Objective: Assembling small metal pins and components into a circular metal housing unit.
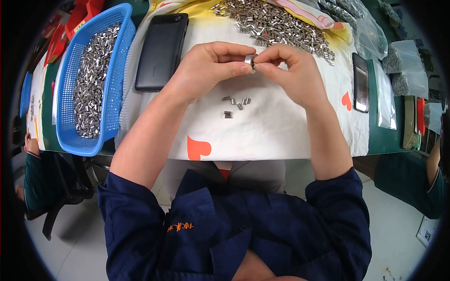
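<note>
Both hands meet over the white cloth (262, 136). Between thumb and forefinger, my left hand (204, 68) pinches a small shiny metal cylinder (248, 59). The fingertips of my right hand (293, 75) close on the near side of the same piece; its finer shape is hidden by the fingers. Below them lie several short metal cylinders (240, 106), with a small cluster of cylinders (228, 114) a little nearer me. A large heap of similar metal cylinders (281, 29) spreads beyond my hands.
At left stands a blue perforated basket (112, 89) of metal cylinders, beside a black rectangular device (161, 54). A phone (360, 84) lies at right, near clear plastic bags (412, 61). Other people's sleeves (408, 182) show at both sides.
</note>
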Demonstrator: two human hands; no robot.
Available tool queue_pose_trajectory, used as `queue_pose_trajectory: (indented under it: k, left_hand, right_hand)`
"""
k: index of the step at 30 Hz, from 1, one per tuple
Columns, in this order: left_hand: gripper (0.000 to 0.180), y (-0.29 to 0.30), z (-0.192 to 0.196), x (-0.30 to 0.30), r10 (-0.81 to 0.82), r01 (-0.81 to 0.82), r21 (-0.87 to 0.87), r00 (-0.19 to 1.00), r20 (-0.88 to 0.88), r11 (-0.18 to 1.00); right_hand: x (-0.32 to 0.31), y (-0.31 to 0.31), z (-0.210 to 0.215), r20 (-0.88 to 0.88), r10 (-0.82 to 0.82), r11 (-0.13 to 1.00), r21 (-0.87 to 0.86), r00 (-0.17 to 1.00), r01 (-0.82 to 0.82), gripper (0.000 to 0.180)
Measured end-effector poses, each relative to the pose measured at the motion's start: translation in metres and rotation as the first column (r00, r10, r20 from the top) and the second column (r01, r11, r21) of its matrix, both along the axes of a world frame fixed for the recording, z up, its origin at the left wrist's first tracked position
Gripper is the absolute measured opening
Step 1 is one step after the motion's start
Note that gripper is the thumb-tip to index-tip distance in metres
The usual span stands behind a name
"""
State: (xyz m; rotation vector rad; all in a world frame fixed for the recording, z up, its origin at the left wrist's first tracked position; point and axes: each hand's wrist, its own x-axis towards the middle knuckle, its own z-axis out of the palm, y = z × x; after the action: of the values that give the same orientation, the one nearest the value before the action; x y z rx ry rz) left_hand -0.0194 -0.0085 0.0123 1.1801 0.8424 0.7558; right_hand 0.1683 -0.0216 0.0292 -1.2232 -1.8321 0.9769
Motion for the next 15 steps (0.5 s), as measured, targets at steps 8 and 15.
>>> queue_pose_trajectory:
  k: [8,15]
  left_hand:
    - [0.030,-0.002,0.001,0.001,0.001,-0.002,-0.035,1.000,-0.011,0.999]
    - [0.028,-0.002,-0.003,0.002,-0.033,0.033,0.016,0.999,0.012,0.999]
  right_hand:
    - [-0.002,-0.001,-0.002,0.001,-0.028,0.999,-0.040,1.000,0.028,0.008]
    - [0.024,0.018,-0.004,0.069,-0.287,0.958,0.035,0.955,0.285,0.012]
